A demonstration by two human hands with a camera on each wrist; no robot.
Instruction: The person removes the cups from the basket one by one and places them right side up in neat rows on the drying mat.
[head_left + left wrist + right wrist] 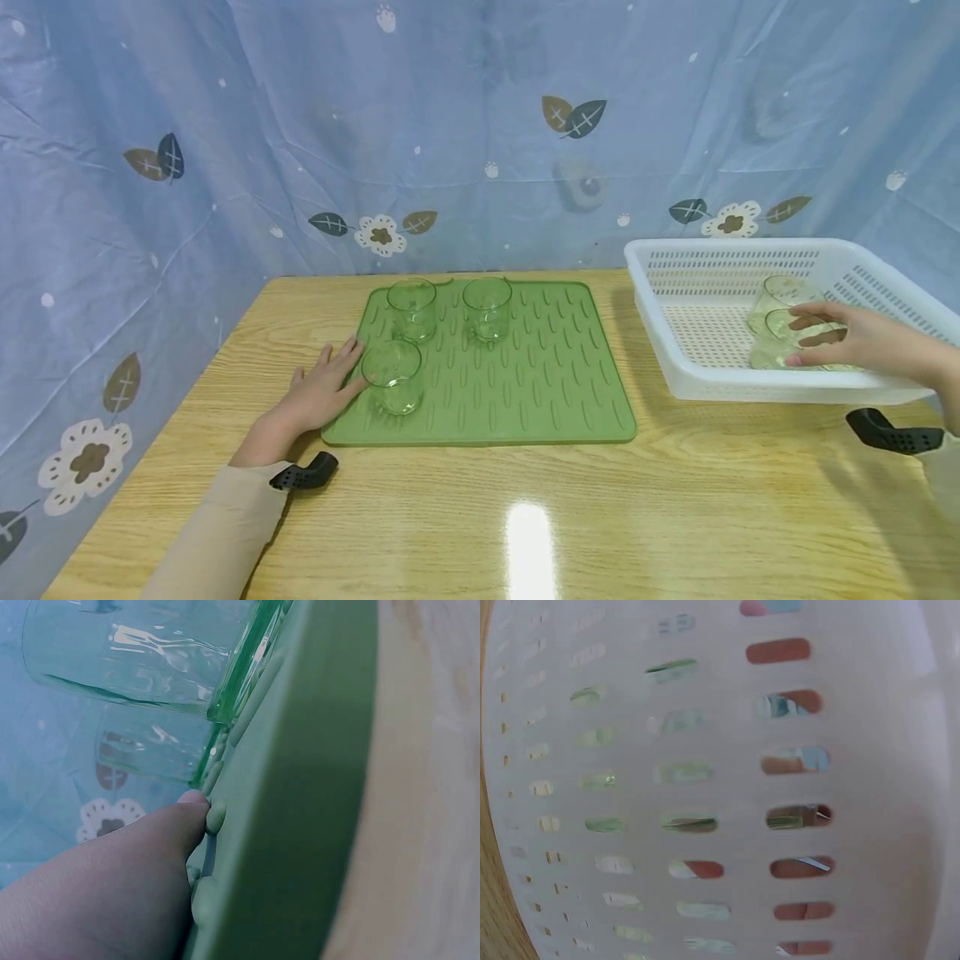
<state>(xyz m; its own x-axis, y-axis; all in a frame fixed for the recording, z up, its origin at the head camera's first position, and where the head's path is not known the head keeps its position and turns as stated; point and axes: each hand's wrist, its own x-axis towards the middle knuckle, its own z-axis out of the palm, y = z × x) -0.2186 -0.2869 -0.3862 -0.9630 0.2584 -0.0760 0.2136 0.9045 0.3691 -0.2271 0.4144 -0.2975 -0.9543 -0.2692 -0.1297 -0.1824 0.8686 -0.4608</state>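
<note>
The left hand [317, 398] rests, released, on the mat's [540, 408] left edge beside one glass [396, 387]. I cannot tell whether the right hand [870, 340] grasps another glass [768, 353] inside the basket's [720, 383] near edge.

I count: one mat [555, 358], three glasses [393, 379] near its left and far edges; one basket [720, 382], at least two glasses [777, 298] inside.

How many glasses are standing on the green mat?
3: a near-left glass beside the left hand, a back-left glass, and a third glass to its right.
</note>
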